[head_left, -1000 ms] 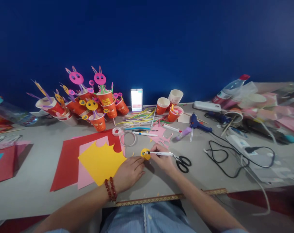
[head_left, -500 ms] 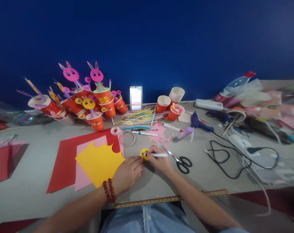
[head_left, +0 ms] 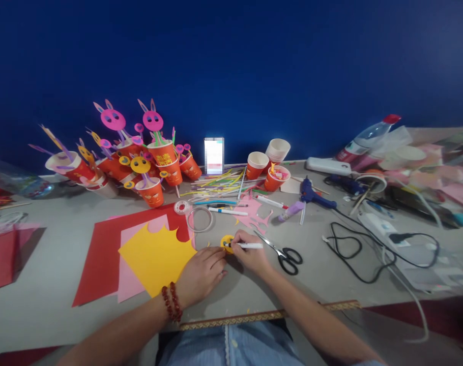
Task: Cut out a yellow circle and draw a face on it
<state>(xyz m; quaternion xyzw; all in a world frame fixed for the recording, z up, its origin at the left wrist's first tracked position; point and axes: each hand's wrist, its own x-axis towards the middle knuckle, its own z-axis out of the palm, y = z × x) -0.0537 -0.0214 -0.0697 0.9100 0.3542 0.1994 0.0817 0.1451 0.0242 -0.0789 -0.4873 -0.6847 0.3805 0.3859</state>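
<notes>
A small yellow paper disc (head_left: 227,239) with dark eye marks lies on the table in front of me. My right hand (head_left: 250,252) is closed around a white marker (head_left: 251,246), its tip against the disc. My left hand (head_left: 203,270) lies flat with its fingers stretched out, fingertips at the disc's lower left edge. Partly under that hand is a scalloped yellow sheet (head_left: 155,256), over pink paper (head_left: 128,282) and red paper (head_left: 96,264). Black-handled scissors (head_left: 283,254) lie open to the right of my right hand.
Decorated paper cups (head_left: 151,192) crowd the back left. Pipe cleaners (head_left: 216,185), a tape roll (head_left: 200,219) and pink scraps (head_left: 250,216) lie ahead. A blue glue gun (head_left: 315,195), black cable (head_left: 348,252) and power strip (head_left: 380,229) occupy the right. A lit phone (head_left: 214,155) stands against the wall.
The marker and my right hand have shifted very slightly on the disc. My left hand stays in place, and the view has tipped a little.
</notes>
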